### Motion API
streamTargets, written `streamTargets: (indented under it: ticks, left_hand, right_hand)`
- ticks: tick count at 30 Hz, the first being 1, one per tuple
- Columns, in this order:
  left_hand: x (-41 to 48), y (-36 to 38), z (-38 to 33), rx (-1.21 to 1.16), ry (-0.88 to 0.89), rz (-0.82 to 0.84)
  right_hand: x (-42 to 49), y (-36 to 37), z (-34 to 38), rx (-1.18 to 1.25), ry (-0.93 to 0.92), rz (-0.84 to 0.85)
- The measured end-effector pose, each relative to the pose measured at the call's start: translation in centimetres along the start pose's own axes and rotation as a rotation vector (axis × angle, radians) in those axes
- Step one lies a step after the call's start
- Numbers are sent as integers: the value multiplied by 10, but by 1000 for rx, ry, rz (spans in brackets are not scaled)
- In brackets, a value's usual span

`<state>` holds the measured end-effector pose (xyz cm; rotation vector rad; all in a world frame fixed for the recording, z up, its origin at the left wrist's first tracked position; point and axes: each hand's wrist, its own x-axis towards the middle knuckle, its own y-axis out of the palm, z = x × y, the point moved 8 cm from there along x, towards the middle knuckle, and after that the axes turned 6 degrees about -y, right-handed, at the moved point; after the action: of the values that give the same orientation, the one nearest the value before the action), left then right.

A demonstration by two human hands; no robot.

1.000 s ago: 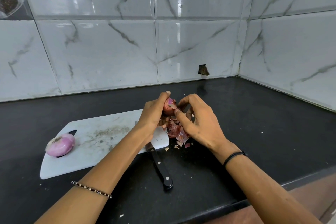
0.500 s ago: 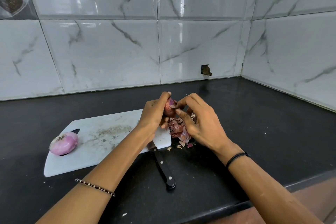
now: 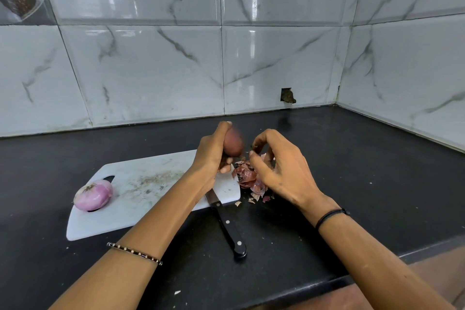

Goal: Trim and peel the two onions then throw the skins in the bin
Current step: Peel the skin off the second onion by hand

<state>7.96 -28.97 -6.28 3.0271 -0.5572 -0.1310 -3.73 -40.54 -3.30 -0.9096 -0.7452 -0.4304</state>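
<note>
My left hand [image 3: 214, 156] grips a reddish-brown onion [image 3: 233, 144] with skin still on it, held above the right end of the white cutting board [image 3: 151, 191]. My right hand [image 3: 279, 168] hovers just right of that onion, thumb and forefinger pinched together on what looks like a small dark scrap of skin. Under my right hand a heap of reddish onion skins [image 3: 247, 178] lies on the black counter at the board's right edge. A peeled pink onion [image 3: 93, 195] rests on the board's left end. No bin is in view.
A black-handled knife [image 3: 227, 225] lies with its blade on the board's near right corner and its handle on the black counter [image 3: 352, 171], pointing toward me. Marble-tiled walls close the back and right sides. The counter's front edge runs along the lower right.
My right hand has pulled away to the right of the onion, leaving a gap. My left hand has turned the onion, which looks blurred.
</note>
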Motion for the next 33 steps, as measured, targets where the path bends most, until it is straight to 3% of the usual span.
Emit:
streamTargets:
  ticks: [4,8,22,29,33]
  left_hand:
    - [-1,2,1,228,70,-52]
    - [-4,3,-1,287,117,-72]
    - [-2,1,4,93,-4,-14]
    - [-3,3,7,-29,-47,6]
    - [-4,2,7,-75,-76,25]
  right_hand:
    - [1,-2,4,30,-25,-36]
    - [3,-2,11,-1,-123,-34]
    - [2,12,10,15,-154,86]
    - [2,4,12,64,-138,40]
    - [2,-3,-1,66,-38,-58]
